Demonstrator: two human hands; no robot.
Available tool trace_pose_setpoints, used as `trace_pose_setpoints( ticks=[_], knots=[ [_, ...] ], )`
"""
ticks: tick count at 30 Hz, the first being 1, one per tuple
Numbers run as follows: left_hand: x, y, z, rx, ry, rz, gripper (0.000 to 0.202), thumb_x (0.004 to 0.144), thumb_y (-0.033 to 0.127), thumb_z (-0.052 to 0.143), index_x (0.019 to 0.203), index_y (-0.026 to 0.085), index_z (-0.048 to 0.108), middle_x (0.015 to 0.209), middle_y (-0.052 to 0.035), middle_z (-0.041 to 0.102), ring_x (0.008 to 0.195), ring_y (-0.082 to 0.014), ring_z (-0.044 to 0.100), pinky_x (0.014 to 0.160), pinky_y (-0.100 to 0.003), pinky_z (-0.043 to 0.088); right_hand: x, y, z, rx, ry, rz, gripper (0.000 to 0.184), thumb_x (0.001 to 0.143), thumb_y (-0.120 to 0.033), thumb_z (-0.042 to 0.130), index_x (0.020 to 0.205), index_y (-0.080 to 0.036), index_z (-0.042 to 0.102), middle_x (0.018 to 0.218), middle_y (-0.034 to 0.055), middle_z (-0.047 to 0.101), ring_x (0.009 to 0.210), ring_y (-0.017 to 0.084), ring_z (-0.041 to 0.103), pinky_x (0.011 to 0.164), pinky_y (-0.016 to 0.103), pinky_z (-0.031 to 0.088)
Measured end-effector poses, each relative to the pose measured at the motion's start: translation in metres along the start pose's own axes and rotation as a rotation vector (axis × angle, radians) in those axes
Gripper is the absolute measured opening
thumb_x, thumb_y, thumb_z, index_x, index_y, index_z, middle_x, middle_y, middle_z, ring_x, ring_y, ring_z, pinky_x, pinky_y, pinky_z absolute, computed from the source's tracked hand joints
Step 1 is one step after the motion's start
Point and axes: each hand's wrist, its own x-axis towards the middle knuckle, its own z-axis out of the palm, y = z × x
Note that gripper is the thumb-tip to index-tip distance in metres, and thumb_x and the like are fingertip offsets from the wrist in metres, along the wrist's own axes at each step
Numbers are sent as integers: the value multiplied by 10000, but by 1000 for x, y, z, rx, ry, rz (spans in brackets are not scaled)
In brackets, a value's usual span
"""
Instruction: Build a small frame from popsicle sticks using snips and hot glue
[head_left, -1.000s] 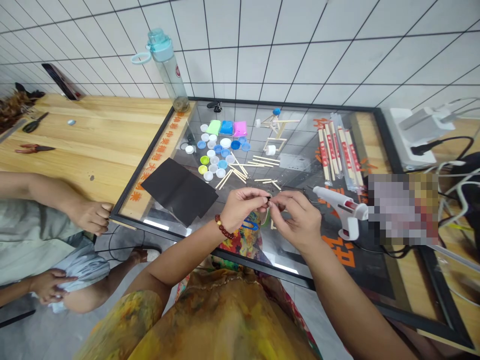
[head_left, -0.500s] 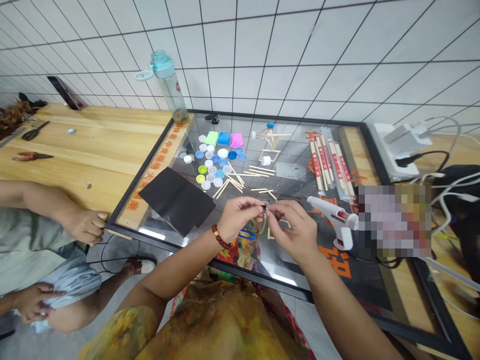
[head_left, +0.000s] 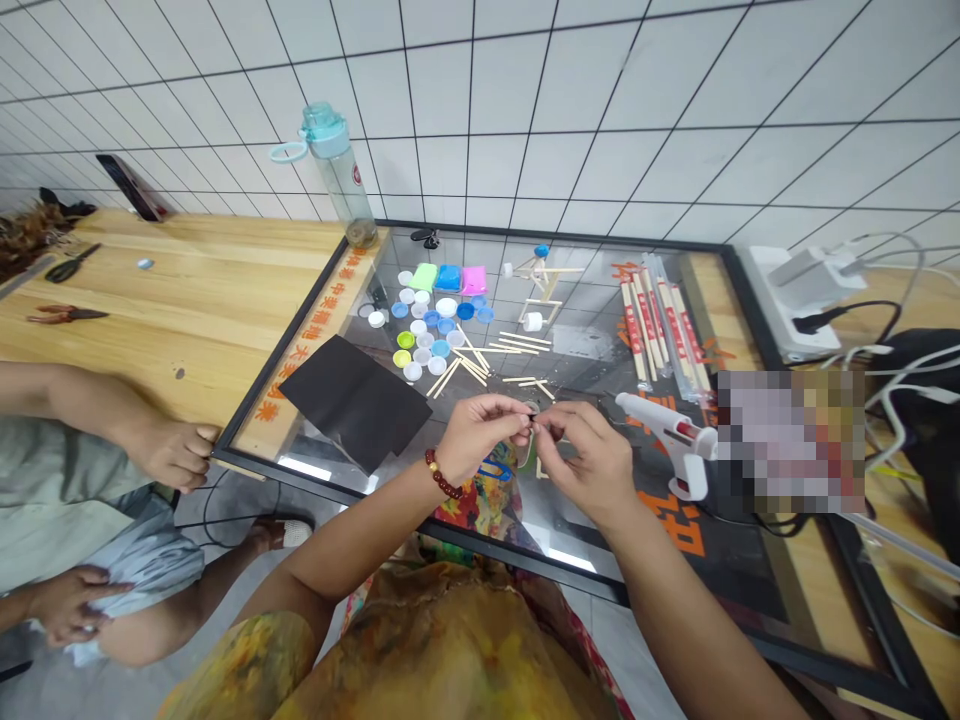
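Head view: over the black-framed rectangular glass panel (head_left: 752, 305), toward its front edge, the left hand (head_left: 480, 438) and right hand (head_left: 589, 455) meet at the fingertips, pinching a tiny black piece (head_left: 532, 418), mostly hidden. On the panel's right half, a white plastic glue gun (head_left: 671, 440) sits just beside the right hand, limiting sideways room. Near the panel's left edge lies a flat black paper sheet (head_left: 352, 400), a narrow gap from the left hand.

dark red beaded bracelet (head_left: 448, 486) with gold bead (head_left: 431, 466), mustard-yellow garment (head_left: 465, 640), short sleeve (head_left: 247, 655) blotched green
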Motion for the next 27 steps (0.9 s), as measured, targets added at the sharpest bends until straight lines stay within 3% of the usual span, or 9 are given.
trace_pose_setpoints(
  ticks=[13, 27],
  knots=[
    [1, -1, -3, -50, -22, -27, 253, 629, 293, 805, 762, 116, 683, 650, -20, 657, 581, -94, 604, 612, -240, 493, 3, -6, 0, 136, 25, 100, 189, 819, -135, 614, 994, -207, 609, 895, 37, 621, 642, 114, 572, 625, 268, 504],
    [1, -1, -3, -53, -8, -24, 268, 611, 282, 809, 766, 111, 673, 621, -15, 645, 554, -91, 593, 589, -239, 477, 2, -5, 3, 110, 66, 8, 204, 790, -101, 645, 966, -204, 626, 909, 51, 625, 644, 114, 577, 628, 269, 513]
  ],
)
